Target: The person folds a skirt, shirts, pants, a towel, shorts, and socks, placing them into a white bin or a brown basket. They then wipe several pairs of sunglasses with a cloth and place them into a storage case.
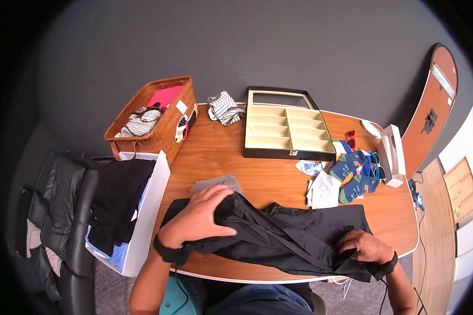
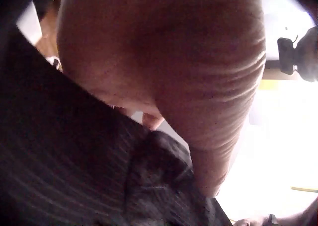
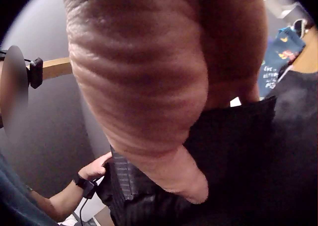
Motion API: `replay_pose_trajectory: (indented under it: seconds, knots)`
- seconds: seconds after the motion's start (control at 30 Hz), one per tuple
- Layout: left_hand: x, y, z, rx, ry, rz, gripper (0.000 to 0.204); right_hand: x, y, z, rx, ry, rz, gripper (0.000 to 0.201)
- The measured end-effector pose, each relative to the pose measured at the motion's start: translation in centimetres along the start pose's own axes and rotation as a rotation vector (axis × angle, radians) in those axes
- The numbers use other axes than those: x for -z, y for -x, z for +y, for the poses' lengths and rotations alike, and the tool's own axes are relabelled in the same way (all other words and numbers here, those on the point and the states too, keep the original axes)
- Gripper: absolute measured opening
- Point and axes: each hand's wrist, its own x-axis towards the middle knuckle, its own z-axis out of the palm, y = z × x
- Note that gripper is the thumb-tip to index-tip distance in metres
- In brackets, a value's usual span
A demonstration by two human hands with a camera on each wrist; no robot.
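Note:
A black pinstriped garment (image 1: pixel 294 236) lies spread and creased along the front of the table, its exact kind hidden by the folds. Over its left part is my left hand (image 1: pixel 199 218), thumb held well apart from the fingers. In the left wrist view that hand (image 2: pixel 164 62) is close over the striped cloth (image 2: pixel 64 151), fingertips mostly hidden. My right hand (image 1: pixel 365 245) grips the garment near its right end with curled fingers. The right wrist view shows the thumb of this hand (image 3: pixel 139 82) against the dark cloth (image 3: pixel 233 151). Behind the left hand lies a grey cloth (image 1: pixel 218 184).
A wicker basket (image 1: pixel 157 134) with striped cloth stands back left, above a white box (image 1: pixel 155 184) of dark clothes. At the back are a sectioned display case (image 1: pixel 268 128) and a striped cloth (image 1: pixel 226 108). Patterned socks (image 1: pixel 355 186), a white cloth (image 1: pixel 323 190) and red sunglasses (image 1: pixel 350 139) lie right.

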Motion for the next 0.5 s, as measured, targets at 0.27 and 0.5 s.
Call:
replay_pose_trajectory:
  seconds: [0.27,0.5]
  knots:
    - [-3.2,-7.4,-2.2,-0.046,-0.043,-0.435,0.075,3.5,0.9,-0.3,0.024,-0.204,0.145,0.037]
    - [-0.8,-5.2,0.0,-0.313,-0.111,0.064,0.02,4.2,2.2,2.0,-0.175,-0.488,0.618,0.032]
